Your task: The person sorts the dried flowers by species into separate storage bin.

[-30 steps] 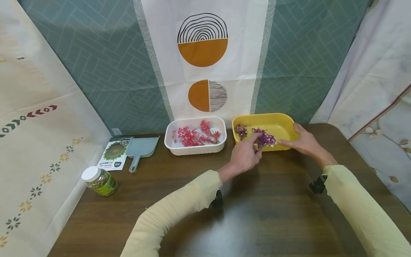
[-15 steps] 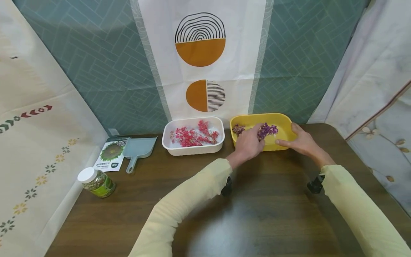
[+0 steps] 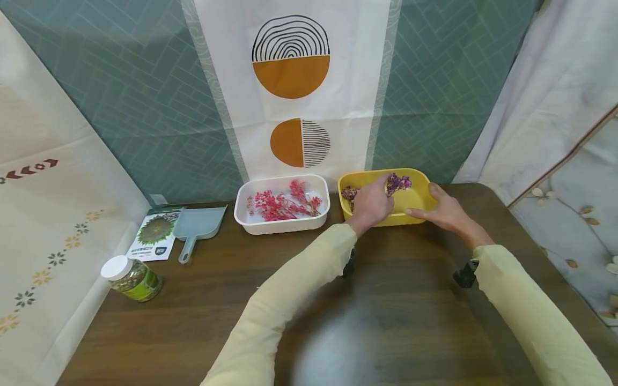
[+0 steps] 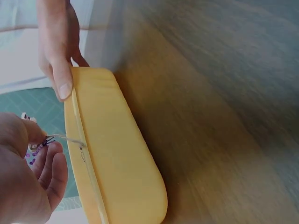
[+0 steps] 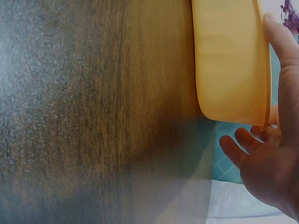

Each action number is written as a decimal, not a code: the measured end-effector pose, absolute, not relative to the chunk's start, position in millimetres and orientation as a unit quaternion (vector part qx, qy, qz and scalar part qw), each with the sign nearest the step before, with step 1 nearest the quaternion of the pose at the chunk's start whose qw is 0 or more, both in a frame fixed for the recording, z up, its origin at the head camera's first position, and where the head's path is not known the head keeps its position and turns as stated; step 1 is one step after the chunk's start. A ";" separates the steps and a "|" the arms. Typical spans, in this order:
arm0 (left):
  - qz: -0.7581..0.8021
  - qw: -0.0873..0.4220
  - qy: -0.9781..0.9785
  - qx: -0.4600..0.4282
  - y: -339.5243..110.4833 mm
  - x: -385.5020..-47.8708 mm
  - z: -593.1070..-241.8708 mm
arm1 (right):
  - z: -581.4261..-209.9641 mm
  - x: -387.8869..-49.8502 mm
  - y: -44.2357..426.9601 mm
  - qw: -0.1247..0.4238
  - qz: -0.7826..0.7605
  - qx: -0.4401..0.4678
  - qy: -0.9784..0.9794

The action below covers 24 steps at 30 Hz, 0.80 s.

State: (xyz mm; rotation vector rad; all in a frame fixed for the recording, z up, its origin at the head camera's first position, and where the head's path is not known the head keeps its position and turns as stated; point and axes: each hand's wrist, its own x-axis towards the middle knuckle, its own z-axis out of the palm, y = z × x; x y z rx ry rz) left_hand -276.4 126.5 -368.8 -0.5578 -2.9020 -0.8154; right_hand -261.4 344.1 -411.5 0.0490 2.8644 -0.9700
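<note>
My left hand (image 3: 374, 202) is over the left half of the yellow plastic tray (image 3: 412, 199), pinching a sprig of purple dried flowers (image 3: 398, 183). In the left wrist view, its thin stem (image 4: 65, 138) sticks out from between thumb and fingers above the tray's front rim. Another purplish dried sprig (image 3: 348, 196) lies at the tray's left end, partly behind the left hand. My right hand (image 3: 448, 212) holds the tray's right end, with the thumb (image 5: 279, 39) on the front rim and the other fingers round the end.
Left of the yellow tray stands a white tray (image 3: 285, 227) with pink dried flowers (image 3: 276, 206). Farther left lie a grey-blue dustpan (image 3: 199, 222), a sunflower-printed packet (image 3: 153, 236) and a white-lidded jar (image 3: 132, 279). A patterned cloth (image 3: 294, 107) hangs behind the trays.
My left hand has moved from the yellow tray's front edge farther in over it, bringing the purple sprig along. The right hand keeps its hold on the tray. The head view has shifted slightly.
</note>
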 end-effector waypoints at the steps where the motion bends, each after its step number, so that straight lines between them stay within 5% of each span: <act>1: -0.265 0.038 -0.946 -0.181 129.0 -277.3 -368.9 | -411.6 -261.3 343.8 0.059 -0.320 0.016 0.945; 24: -0.267 0.032 -0.951 -0.152 167.4 -291.8 -379.3 | -413.1 -262.3 345.1 0.044 -0.314 0.012 0.948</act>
